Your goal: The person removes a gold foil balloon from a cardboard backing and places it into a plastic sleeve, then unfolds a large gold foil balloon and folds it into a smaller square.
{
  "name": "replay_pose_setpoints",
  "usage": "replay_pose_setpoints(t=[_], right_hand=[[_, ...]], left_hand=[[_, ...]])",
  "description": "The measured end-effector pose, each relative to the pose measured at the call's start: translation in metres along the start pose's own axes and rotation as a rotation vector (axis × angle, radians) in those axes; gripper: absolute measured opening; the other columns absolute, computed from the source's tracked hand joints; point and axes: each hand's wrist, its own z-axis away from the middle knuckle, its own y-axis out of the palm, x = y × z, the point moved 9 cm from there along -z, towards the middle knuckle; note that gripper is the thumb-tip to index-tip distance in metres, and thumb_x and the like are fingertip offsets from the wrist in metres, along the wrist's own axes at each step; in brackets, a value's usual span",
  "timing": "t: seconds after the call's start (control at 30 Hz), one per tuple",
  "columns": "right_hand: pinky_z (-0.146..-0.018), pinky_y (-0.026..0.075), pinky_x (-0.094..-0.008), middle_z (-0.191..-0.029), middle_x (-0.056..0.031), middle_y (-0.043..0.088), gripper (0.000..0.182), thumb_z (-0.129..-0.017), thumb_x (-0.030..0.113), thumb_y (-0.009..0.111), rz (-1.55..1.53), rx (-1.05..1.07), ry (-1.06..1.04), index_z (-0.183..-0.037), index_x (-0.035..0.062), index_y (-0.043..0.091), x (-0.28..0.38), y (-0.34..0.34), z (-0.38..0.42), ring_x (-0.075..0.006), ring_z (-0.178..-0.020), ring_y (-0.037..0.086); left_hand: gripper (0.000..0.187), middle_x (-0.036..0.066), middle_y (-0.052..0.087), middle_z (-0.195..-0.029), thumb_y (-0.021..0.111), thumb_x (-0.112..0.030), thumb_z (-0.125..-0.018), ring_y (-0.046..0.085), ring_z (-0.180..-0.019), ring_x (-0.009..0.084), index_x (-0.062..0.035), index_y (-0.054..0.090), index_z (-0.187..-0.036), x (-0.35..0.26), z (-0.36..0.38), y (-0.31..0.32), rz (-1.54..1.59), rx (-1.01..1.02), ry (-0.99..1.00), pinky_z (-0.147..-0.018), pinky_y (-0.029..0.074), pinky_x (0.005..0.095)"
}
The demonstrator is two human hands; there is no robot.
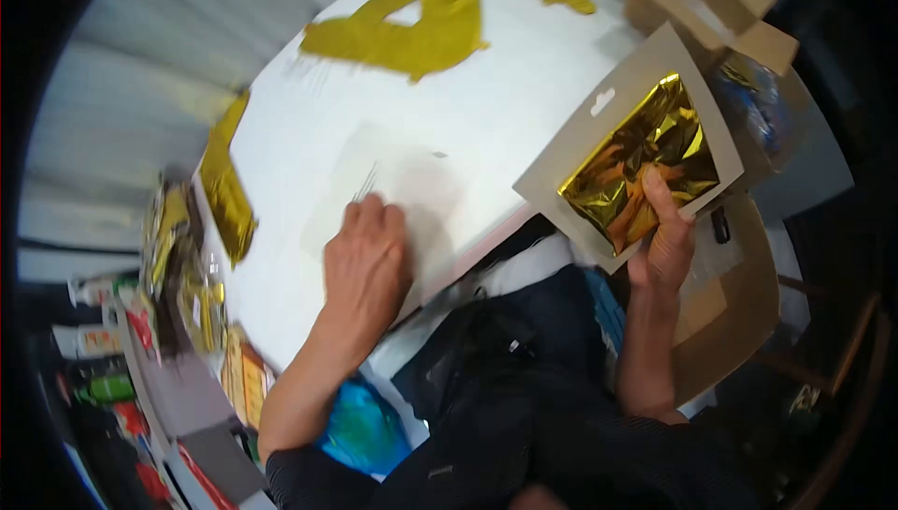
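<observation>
My right hand point(666, 234) holds a grey card point(571, 150) with a hang hole. Folded shiny gold foil point(645, 164) lies against the card, and my thumb presses on it. The card is tilted and held up above the right edge of the white table point(281, 173). Resting on the table, my left hand point(368, 248) has its fingers curled together, the tips turned down and hidden. A few thin dark lines point(369, 180) show just beyond its fingers, within a faint greyish patch that may be clear plastic or shadow.
Flat gold foil balloons point(412, 28) lie at the table's far side, another gold foil piece point(224, 183) at its left edge. An open cardboard box point(697, 5) stands at upper right, a larger carton point(748, 323) below. Packaged goods point(201, 295) crowd the left; a blue bag point(365, 426) sits below.
</observation>
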Motion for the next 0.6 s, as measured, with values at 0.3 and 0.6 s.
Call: replay_pose_setpoints(t=[0.3,0.6], right_hand=[[-0.095,0.056,-0.0321,-0.117,-0.0104,0.071,0.038,-0.09,0.001,0.077,0.32,0.127,-0.134,-0.125,-0.0058,0.066,-0.031,0.044,0.028,-0.0166,-0.102,0.069],[-0.086,0.055,-0.029,-0.108,-0.0066,0.073,0.028,-0.089,0.002,0.079,0.56,0.267,-0.098,-0.115,-0.0057,0.071,-0.046,0.055,0.055,-0.0128,-0.094,0.068]], left_hand=[[0.012,0.017,0.059,-0.086,0.059,0.003,-0.082,0.066,-0.076,0.0314,0.0013,0.053,-0.092,0.001,0.013,0.019,0.213,-0.202,-0.012,-0.059,0.057,0.0416],[0.032,0.024,0.065,-0.099,0.066,0.0,-0.083,0.068,-0.071,0.0424,0.0046,0.058,-0.114,-0.007,0.0,0.022,0.417,-0.251,-0.067,-0.062,0.057,0.0478]])
